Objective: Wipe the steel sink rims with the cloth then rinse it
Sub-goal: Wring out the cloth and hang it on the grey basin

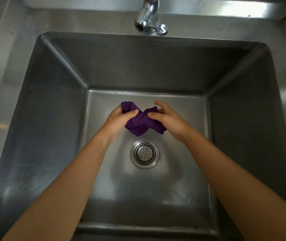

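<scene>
Both hands over sink (55, 119): left hand (119, 119), right hand (168, 119) clenched on bunched purple cloth (139, 121).

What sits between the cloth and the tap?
Nothing: in the head view, only bare steel sink floor and back wall lie between the cloth and the tap.

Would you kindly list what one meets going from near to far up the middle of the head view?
Strainer drain → purple cloth held between both hands → far wall of the sink → faucet.
</scene>
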`<state>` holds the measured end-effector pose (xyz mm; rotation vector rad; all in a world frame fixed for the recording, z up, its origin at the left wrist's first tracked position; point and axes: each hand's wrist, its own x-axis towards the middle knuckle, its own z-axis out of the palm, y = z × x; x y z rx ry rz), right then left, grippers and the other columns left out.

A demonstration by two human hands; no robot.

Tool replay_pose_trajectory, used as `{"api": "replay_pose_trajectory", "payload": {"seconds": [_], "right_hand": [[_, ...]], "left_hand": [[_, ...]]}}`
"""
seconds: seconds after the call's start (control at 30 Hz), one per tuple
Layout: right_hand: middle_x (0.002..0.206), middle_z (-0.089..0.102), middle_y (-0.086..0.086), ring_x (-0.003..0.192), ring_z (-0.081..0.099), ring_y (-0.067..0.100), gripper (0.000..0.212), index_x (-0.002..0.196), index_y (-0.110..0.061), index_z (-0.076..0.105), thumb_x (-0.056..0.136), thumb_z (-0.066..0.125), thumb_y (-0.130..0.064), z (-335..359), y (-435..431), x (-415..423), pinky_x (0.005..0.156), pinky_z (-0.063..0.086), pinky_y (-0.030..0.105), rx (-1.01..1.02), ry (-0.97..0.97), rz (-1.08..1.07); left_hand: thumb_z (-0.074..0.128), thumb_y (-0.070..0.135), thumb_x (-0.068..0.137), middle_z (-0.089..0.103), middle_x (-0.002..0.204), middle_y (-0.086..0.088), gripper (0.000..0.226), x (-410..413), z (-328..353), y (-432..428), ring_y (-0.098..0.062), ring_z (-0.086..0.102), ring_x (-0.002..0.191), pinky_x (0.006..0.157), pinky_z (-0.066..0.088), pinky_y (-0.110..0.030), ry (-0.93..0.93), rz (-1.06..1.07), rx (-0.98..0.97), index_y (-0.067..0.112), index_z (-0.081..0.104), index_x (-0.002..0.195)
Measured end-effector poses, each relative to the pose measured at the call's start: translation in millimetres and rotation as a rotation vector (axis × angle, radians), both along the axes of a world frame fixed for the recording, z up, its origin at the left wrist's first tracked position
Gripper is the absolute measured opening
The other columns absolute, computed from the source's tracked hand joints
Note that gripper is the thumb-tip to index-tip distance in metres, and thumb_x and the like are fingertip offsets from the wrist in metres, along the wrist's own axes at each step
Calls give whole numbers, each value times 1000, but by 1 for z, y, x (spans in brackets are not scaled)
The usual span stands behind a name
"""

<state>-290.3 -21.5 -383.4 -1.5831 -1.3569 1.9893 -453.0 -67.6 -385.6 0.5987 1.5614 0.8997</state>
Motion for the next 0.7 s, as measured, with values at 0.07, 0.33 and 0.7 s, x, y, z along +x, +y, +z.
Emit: {"api": "replay_pose_trajectory", "payload": {"seconds": [0.07, 0.33, 0.7], "right_hand": [[118, 53, 4, 104, 58, 19, 54, 135, -16, 45, 84, 65, -15, 7, 1, 5, 84, 50, 26, 28, 10, 79], [102, 61, -1, 88, 61, 7, 41, 116, -14, 54, 80, 69, -6, 42, 13, 14, 76, 52, 17, 77, 114, 216], [103, 53, 2, 86, 52, 5, 39, 92, -32, 49, 68, 75, -16, 52, -9, 6, 77, 44, 22, 353, 131, 228]], "left_hand": [[60, 6, 88, 65, 87, -1, 12, -1, 7, 1, -12, 62, 79, 81, 51, -34, 26, 12, 84, 17, 61, 91], [57, 0, 71, 72, 90, 10, 28, -3, 48, 6, -3, 64, 84, 75, 47, -18, -264, 31, 325, 20, 74, 82], [54, 46, 80, 72, 102, -15, 44, -1, 49, -11, -31, 68, 94, 82, 56, -48, -651, 107, -65, 12, 68, 104]]}}
